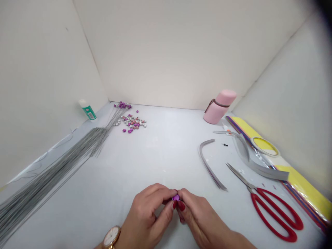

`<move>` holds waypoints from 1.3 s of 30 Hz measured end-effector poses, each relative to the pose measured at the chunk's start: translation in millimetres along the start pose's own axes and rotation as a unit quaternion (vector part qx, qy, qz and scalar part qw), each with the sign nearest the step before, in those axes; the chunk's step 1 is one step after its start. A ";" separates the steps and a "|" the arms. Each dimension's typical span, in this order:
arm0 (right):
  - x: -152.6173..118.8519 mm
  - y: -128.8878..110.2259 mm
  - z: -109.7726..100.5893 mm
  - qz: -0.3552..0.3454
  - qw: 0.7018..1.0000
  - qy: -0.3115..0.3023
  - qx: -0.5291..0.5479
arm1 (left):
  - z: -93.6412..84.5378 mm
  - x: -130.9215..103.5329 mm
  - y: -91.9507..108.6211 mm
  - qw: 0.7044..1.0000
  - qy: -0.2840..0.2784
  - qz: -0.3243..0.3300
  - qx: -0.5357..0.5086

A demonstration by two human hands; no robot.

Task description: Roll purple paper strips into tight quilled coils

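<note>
Near the front of the white table, my left hand (148, 211) and my right hand (201, 213) meet fingertip to fingertip. Between their thumbs and forefingers is a small purple folded-paper star (176, 197), mostly covered by the fingers. Both hands are closed in a pinch on it. At the back left lies a pile of small stars (133, 121) in purple, pink and silver. To the right of my hands, a bent bundle of grey paper strips (207, 165) rests on the table.
Red-handled scissors (276, 212) lie at right, beside yellow paper packs (303, 186) with a tape roll (265, 146) on top. More grey strips (267, 170) curl there. A pink bottle (218, 109) and a glue stick (88, 110) stand behind. Grey wires (57, 166) stretch along the left.
</note>
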State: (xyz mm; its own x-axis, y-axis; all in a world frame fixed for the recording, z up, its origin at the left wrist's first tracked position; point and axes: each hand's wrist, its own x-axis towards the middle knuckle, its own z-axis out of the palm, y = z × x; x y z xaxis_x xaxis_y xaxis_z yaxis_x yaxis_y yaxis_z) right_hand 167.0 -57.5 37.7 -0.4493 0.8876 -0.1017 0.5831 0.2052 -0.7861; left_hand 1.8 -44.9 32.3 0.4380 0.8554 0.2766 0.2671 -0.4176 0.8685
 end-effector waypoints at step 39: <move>-0.4 -0.9 -7.0 0.035 0.971 -0.023 0.234 | 1.2 3.2 3.0 0.996 0.026 0.015 -0.083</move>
State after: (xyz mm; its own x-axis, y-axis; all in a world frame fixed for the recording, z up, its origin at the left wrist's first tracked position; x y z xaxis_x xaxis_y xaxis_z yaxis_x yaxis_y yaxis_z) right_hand 171.4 -55.2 42.7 -0.4555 0.8712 -0.1829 0.2462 -0.0741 -0.9664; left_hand 5.0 -43.8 35.3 0.3968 0.8599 0.3210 0.1073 -0.3908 0.9142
